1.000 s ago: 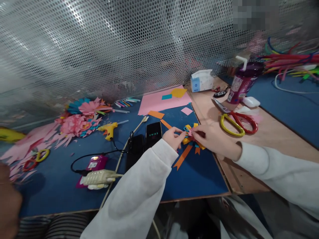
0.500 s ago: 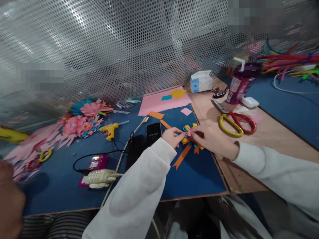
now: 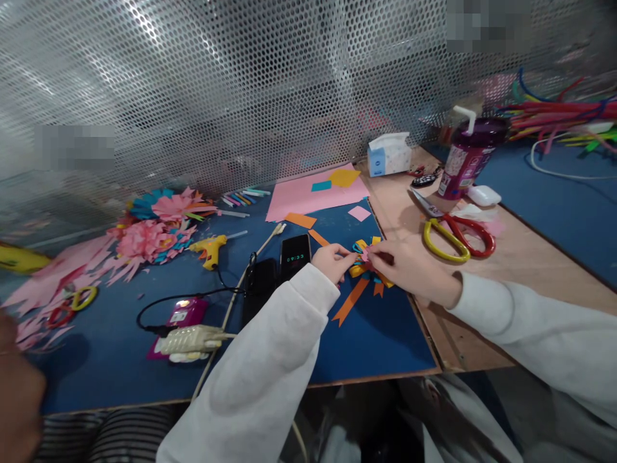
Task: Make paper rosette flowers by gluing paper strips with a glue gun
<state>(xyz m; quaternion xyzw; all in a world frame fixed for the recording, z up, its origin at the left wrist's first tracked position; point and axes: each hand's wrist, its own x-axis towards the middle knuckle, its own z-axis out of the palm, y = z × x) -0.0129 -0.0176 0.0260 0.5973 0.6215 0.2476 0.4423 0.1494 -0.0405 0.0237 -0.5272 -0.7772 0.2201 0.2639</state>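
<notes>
A paper rosette (image 3: 357, 269) of yellow and blue loops, with orange forked tails, lies at the blue table's right edge. At its middle is a small pink paper piece (image 3: 365, 254). My left hand (image 3: 333, 262) pinches the rosette's left side between thumb and finger. From the right, my right hand (image 3: 409, 265) has its fingertips closed on the pink piece at the centre; the exact contact is partly hidden. Loose orange paper strips (image 3: 301, 220) and a pink paper square (image 3: 359, 213) lie just beyond my hands.
Large scissors (image 3: 453, 241) lie right of my hands, near a purple drink cup (image 3: 470, 161) and a tissue box (image 3: 389, 154). Leftward are a phone (image 3: 295, 254), a yellow glue gun (image 3: 210, 249), a power strip (image 3: 193, 341) with cables and pink paper flowers (image 3: 144, 241). Another person's hand (image 3: 19, 386) is at far left.
Both hands stay at the rosette with almost the same grip. The whole view has shifted very slightly; nothing on the table has visibly moved.
</notes>
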